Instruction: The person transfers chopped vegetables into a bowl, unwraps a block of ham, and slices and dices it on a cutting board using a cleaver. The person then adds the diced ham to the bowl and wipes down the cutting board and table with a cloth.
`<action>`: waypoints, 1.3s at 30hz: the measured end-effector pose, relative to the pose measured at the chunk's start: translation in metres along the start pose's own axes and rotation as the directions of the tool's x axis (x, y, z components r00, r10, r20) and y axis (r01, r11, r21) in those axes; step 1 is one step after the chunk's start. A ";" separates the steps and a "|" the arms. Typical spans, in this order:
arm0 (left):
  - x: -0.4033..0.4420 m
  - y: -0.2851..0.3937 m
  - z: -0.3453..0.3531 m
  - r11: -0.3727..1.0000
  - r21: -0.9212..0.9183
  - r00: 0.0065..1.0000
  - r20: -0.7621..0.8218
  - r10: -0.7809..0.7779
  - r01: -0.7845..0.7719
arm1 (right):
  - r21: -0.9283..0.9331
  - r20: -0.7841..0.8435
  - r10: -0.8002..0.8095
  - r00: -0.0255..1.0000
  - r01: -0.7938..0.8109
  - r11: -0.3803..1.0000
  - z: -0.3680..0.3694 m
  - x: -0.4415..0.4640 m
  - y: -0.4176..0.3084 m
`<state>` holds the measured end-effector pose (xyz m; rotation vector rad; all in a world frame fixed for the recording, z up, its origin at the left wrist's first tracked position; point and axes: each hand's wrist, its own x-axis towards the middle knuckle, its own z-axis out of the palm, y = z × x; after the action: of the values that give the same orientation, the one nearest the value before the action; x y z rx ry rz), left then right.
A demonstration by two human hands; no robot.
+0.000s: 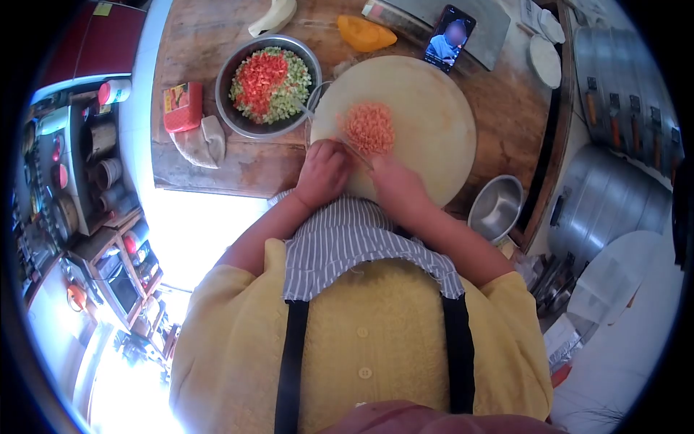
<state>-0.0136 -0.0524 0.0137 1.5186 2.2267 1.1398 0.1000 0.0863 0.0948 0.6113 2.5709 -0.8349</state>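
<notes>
A heap of finely chopped orange-pink food (369, 126) lies on a round cutting board (434, 137). A thin knife blade (354, 152) shows at the heap's lower left edge, between the hands. My right hand (390, 177) is closed at the near end of the blade, its handle hidden in the fist. My left hand (325, 166) is curled on the board's left edge, close to the blade; whatever its fingers hold is hidden. Left of the board stands a metal bowl (223, 98) with diced red and green pieces and a utensil in it.
A red package (182, 106) and a cloth (204, 143) lie at the left. Behind the board are an orange piece (366, 33), a pale peeled item (273, 16) and a phone (450, 39). An empty metal bowl (496, 207) sits at the right.
</notes>
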 end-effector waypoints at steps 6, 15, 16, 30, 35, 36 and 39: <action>-0.001 -0.002 0.001 1.000 -0.030 1.000 0.021 -0.004 0.004 | 0.094 -0.069 0.014 0.998 -0.007 0.996 0.012 0.009 0.004; -0.004 0.000 0.003 0.999 0.044 0.999 -0.026 0.030 -0.029 | -0.021 0.053 0.049 0.997 -0.047 0.999 0.005 0.002 -0.010; -0.005 -0.002 0.003 0.999 0.039 0.999 -0.010 0.031 -0.031 | -0.007 0.044 0.084 0.995 -0.084 0.996 0.009 0.005 -0.010; -0.011 -0.001 0.000 0.999 0.030 0.999 0.028 0.026 -0.027 | 0.049 -0.015 0.003 1.000 -0.002 0.999 0.012 0.011 -0.001; -0.011 -0.004 0.001 1.000 -0.028 1.000 -0.008 0.009 -0.009 | 0.052 -0.073 -0.062 0.995 0.066 0.997 0.002 0.002 0.001; -0.013 -0.004 0.001 0.999 -0.031 1.000 -0.003 0.005 -0.006 | 0.016 -0.019 -0.039 0.999 0.040 0.999 0.003 0.000 -0.004; -0.011 -0.003 0.002 0.998 0.052 0.999 0.018 0.036 -0.036 | -0.024 0.004 0.007 1.000 -0.007 1.000 0.014 0.002 -0.008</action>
<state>-0.0102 -0.0612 0.0078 1.5890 2.2436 1.0820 0.0971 0.0723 0.0865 0.6103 2.5697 -0.8005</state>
